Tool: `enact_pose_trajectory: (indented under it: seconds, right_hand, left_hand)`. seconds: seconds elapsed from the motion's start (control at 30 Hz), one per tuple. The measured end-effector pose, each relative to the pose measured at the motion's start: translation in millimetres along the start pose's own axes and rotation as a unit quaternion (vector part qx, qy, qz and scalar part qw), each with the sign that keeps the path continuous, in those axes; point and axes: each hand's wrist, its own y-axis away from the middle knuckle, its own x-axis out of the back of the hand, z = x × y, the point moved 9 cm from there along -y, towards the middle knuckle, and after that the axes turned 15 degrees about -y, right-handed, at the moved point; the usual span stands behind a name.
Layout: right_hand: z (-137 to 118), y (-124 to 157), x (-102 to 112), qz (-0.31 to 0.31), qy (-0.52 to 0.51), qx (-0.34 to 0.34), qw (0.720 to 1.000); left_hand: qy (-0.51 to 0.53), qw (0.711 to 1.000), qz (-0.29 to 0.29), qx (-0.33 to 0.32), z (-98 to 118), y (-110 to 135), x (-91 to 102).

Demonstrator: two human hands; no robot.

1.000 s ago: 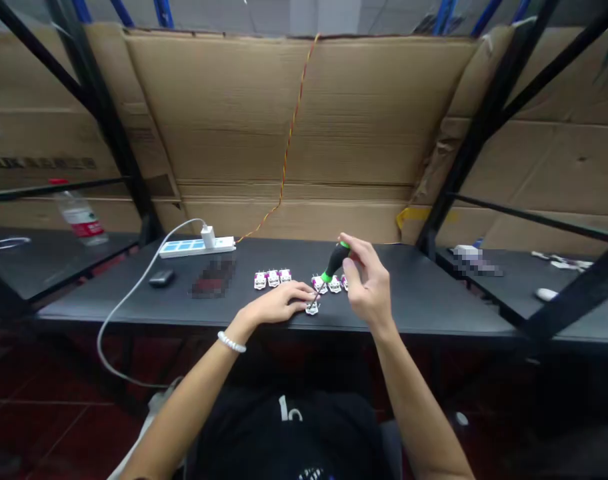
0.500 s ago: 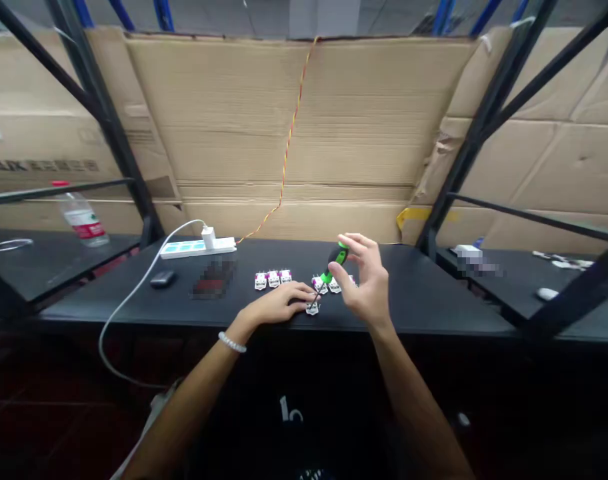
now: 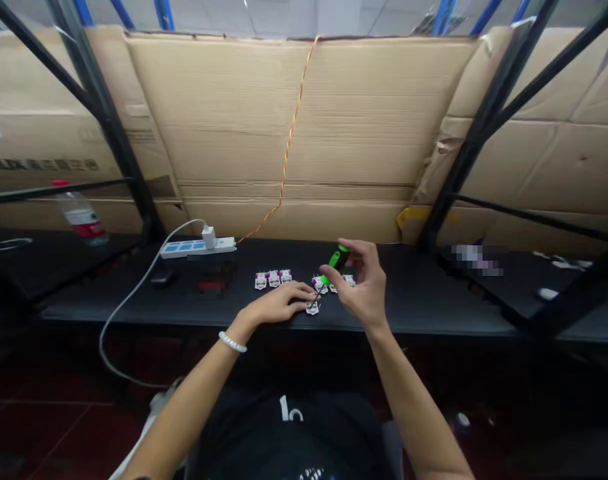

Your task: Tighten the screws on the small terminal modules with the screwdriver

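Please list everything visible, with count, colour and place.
Tables: three, black, centre and sides
Cardboard: several sheets, brown, behind tables
Rack bars: several, black, both sides
Screwdriver: one, green and black, right hand
Small parts: seven visible, white and purple, centre table
Power strip: one, white and blue, back left
Plug and cable: one each, white, from strip
Twisted wire: one, red and yellow, before cardboard
Bottle: one, clear, red cap, left table
Other items: several, unclear, both sides
Bracelet: one, white, left wrist
Left hand: one, bare, by nearest part
Right hand: one, on screwdriver
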Motion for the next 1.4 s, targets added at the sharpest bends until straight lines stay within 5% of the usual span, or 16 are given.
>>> enact_pose_trajectory:
  seconds: [0.2,0.37,0.53,0.7,0.9,1.07,1.23,1.4]
  right_hand:
    - [10,2,-10,-0.057,-0.058,-0.05,0.995]
    - [1,-1,2,-0.001,0.01,-0.006,1.0]
    - [12,-1,-5,-0.057,-0.053,-0.057,0.995]
    - [-1,-4,5,-0.011,0.021,0.002,1.0]
    - [-1,-3,-11,-0.096,-0.046,-0.026,0.994]
    - [-2,-3,0,-0.033,0.03,-0.002,0.999]
    - [11,-2,-7,-0.089,-0.036,-0.047,0.994]
    - [4,-5,3,-0.034,0.033,-0.008,0.999]
  left_hand:
    - [-0.001,1.0,0.004,-0.004,1,0,0.9]
    - [-0.004,1.0,0.0,-0.003,1,0,0.8]
    - [0.002,1.0,0.001,-0.003,3,0,1.9]
    - [-0.003,1.0,0.002,-0.001,3,0,2.6]
    - [0.004,1.0,0.0,-0.009,3,0,1.9]
    - [-0.003,1.0,0.0,-0.005,2,0,0.8]
    - [0.004,1.0,0.003,-0.009,3,0,1.6]
    - [0.0,1.0,0.001,-0.004,2,0,0.9]
